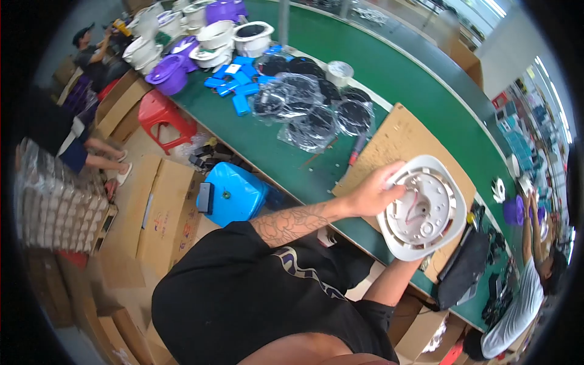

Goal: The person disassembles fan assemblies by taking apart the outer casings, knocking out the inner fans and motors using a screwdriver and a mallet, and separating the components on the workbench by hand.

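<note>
Workroom, green bench (243,139), cluttered; one brown board (395,135) at 2 o'clock. One white plastic base (423,210) at 3, held over board. Left hand (378,193) closed on its rim; right hand (413,263) mostly hidden behind, grip can't be told. One red stool (167,114) at 10; one tape roll (339,74) at 1.

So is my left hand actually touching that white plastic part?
Touching. The head view shows it: the left hand grips the side of the white plastic part, its thumb lapping over the rim.
</note>
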The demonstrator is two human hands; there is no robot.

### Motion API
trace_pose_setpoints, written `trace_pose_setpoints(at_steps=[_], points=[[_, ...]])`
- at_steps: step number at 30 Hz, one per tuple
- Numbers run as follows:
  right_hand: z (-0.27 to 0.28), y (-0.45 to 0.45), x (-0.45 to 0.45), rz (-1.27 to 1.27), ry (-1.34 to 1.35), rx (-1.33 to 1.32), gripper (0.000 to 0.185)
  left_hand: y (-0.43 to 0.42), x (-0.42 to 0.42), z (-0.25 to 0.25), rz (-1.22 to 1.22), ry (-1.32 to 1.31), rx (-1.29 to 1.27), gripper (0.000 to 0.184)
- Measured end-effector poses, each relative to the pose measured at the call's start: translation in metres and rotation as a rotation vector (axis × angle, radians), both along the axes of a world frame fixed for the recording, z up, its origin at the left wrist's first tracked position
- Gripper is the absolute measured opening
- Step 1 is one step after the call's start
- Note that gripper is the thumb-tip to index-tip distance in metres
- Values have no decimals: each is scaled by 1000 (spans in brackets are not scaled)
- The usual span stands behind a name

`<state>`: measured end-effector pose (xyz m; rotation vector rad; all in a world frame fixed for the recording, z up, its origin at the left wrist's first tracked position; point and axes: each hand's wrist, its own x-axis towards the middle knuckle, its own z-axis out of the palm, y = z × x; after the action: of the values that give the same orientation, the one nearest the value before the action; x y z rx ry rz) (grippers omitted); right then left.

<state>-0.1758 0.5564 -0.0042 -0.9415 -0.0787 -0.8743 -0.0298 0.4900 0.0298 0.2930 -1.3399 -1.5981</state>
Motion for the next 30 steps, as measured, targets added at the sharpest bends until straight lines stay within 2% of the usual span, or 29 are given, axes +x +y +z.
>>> trace_pose_setpoints(at_steps=[3,4,5,6,8,10,12,17,19,23,25,30], points=[[7,3,5,-148,19,0,85,1,0,-12,93,-42,82,39],[10,5,11,-253,32,-7,85,-2,0,-21,89,-68,123,40],[16,1,12,-391,49,-16,85,-8,3,-22,108,-154,35,41],[26,-25,14,-542,69,-20,86,0,2,-13,67,-24,205,36],[33,-35,2,-815,97,-46,86,-1,-1,-11,110,-86,122,34],[36,-11,-22,-1004,121,-63,86,2,-8,-14,100,-53,155,31],[50,-5,-27,-997,197,-20,94,5,-16,-11,81,-25,194,30],[37,-9,-35,-949,47,-76,82,5,-20,-11,39,-15,171,30],[42,-6,-36,-994,131,-57,91,7,-23,-9,45,-17,177,30],[39,-8,-35,-1005,124,-60,92,6,-21,-10,40,-9,174,30],[38,-9,-37,-965,74,-78,85,7,-22,-9,45,-1,182,30],[39,-10,-36,-959,81,-77,80,8,-21,-6,44,27,230,31]])
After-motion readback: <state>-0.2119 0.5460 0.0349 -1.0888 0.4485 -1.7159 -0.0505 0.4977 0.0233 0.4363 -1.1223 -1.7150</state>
